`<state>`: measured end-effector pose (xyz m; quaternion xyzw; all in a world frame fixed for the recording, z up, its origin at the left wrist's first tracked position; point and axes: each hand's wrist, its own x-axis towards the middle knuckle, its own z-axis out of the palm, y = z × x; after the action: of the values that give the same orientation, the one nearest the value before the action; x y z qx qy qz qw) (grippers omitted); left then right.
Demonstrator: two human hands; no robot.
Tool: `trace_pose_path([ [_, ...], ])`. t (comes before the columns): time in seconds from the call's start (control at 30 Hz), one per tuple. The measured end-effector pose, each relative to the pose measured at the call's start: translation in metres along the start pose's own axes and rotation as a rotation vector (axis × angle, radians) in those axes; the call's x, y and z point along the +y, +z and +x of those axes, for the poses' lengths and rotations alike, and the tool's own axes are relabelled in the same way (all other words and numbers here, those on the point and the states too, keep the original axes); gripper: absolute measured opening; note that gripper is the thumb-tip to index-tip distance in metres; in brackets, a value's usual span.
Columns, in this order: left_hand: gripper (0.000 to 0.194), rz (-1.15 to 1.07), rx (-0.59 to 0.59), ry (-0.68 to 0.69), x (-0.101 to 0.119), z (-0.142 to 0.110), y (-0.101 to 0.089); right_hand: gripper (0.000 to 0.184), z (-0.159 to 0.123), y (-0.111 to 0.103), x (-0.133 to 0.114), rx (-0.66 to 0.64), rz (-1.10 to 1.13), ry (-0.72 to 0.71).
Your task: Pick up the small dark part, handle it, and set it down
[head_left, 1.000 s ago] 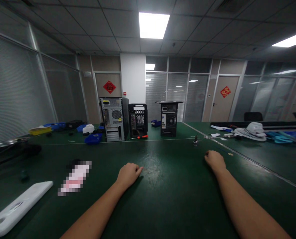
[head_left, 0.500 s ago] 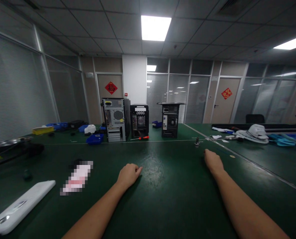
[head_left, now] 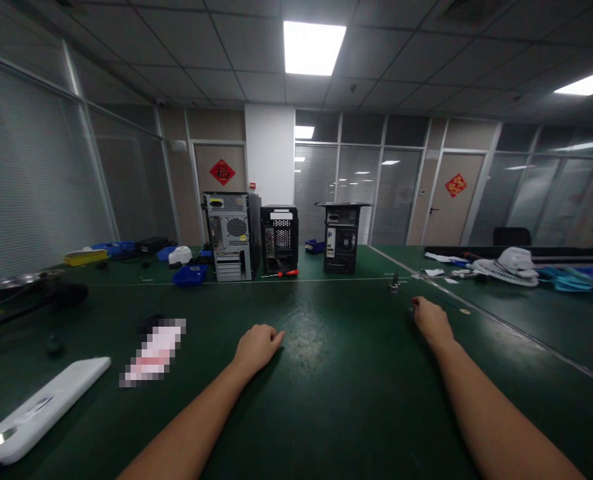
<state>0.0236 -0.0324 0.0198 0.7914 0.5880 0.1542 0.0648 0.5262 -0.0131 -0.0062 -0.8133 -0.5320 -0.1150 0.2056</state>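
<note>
My left hand (head_left: 259,345) rests on the green tabletop (head_left: 316,400), fingers curled under and thumb pointing right; nothing shows in it. Farther right, my right hand (head_left: 430,321) is closed, with a small dark thing (head_left: 412,312) at its fingertips, too blurred to name. Just beyond that hand stands a small dark metal piece (head_left: 394,283), upright on the table. Left of my left hand lies a flat pinkish item (head_left: 155,353), blurred out by pixels, with a black object (head_left: 152,324) at its far end.
A long white device (head_left: 46,407) lies at the near left. Three computer cases (head_left: 232,237) stand along the back, a red-handled screwdriver (head_left: 289,273) before them. Blue trays (head_left: 190,275) and a yellow tray (head_left: 85,258) sit back left. A white hat (head_left: 514,267) lies at the right.
The view has tipped slightly downward. A small dark thing now shows at my right fingertips, and that hand has shifted slightly right. My left hand stays about where it was.
</note>
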Motion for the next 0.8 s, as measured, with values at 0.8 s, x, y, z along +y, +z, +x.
trace_pose_path([
  [0.8, 0.05, -0.006, -0.013, 0.006, 0.002, 0.001, -0.001, 0.039, -0.01, -0.011, -0.006, 0.043, -0.039, 0.014],
])
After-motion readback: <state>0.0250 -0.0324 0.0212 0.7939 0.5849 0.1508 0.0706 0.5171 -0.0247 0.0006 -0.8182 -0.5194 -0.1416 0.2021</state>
